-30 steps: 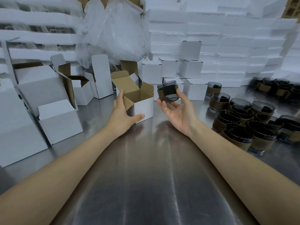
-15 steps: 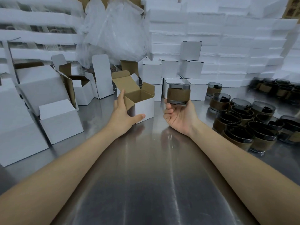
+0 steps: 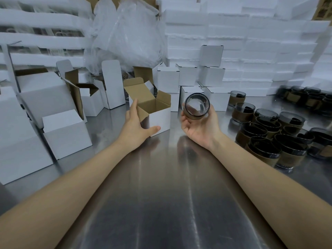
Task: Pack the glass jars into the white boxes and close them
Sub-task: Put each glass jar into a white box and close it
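An open white box [image 3: 159, 118] with a brown inside stands on the steel table, its flaps up. My left hand [image 3: 136, 129] grips its near left corner, thumb along the front and fingers on the left side. To the right of the box, my right hand [image 3: 200, 125] holds a smoky glass jar [image 3: 196, 108] with a brown band, tipped so that its round end faces me. The jar is in the air, apart from the box.
Several banded jars [image 3: 273, 139] crowd the table at the right. Closed white boxes [image 3: 212, 76] are stacked behind, against white foam slabs. Open and larger white boxes [image 3: 66, 130] fill the left side. A clear plastic bag [image 3: 125, 36] sits at the back.
My right hand has turned the jar from upright to tipped toward me and lowered it slightly. My left hand stays on the open box.
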Motion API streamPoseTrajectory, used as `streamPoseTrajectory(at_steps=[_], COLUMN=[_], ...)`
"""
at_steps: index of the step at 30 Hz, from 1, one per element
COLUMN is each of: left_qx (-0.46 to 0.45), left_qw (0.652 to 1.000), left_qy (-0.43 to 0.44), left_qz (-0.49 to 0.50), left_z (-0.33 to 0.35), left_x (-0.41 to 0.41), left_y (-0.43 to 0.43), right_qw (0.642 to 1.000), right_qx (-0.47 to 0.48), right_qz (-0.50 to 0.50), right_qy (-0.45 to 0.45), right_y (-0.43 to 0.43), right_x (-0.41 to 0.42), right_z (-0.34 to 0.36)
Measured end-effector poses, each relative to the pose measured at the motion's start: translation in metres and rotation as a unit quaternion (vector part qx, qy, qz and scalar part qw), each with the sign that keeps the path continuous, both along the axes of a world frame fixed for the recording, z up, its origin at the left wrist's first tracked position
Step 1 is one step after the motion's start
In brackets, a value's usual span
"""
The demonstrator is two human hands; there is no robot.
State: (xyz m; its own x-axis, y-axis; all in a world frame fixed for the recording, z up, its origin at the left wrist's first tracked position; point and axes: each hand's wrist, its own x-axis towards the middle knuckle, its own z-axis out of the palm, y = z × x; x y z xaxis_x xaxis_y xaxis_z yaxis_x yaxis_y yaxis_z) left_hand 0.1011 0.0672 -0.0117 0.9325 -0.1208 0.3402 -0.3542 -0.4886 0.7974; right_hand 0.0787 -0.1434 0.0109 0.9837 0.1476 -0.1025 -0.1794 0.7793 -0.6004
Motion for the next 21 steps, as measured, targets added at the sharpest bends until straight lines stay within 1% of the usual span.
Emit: streamPoseTrajectory(at_steps=[4,10,16,18,21], left_qx=[0.004,0.003,0.007,0.007,0.004], left_qw=[1.0,1.0,1.0,1.0,1.0], left_qy=[-0.002,-0.004,-0.008,-0.007,-0.005], left_qz=[0.004,0.004,0.008,0.008,0.004], left_z=[-0.0009,-0.0018,-0.0021,-0.0022,-0.002], left_x=[0.0011,0.0021,0.0023,0.0021,0.0027], left_y=[0.0002,0.0003,0.0003,0.0003,0.0006], right_qw=[1.0,0.999,1.0,0.999,0.991], right_qx=[0.003,0.035,0.025,0.022,0.046], right_qz=[-0.008,-0.026,-0.01,-0.035,-0.121], right_qy=[-0.014,0.015,0.01,-0.006,-0.02], right_y=[0.0014,0.0022,0.0016,0.0016,0.0011], right_x=[0.001,0.0008,-0.0029,-0.0014,0.0032], right_z=[-0.0015,-0.0009,0.0026,0.0028,0.0013])
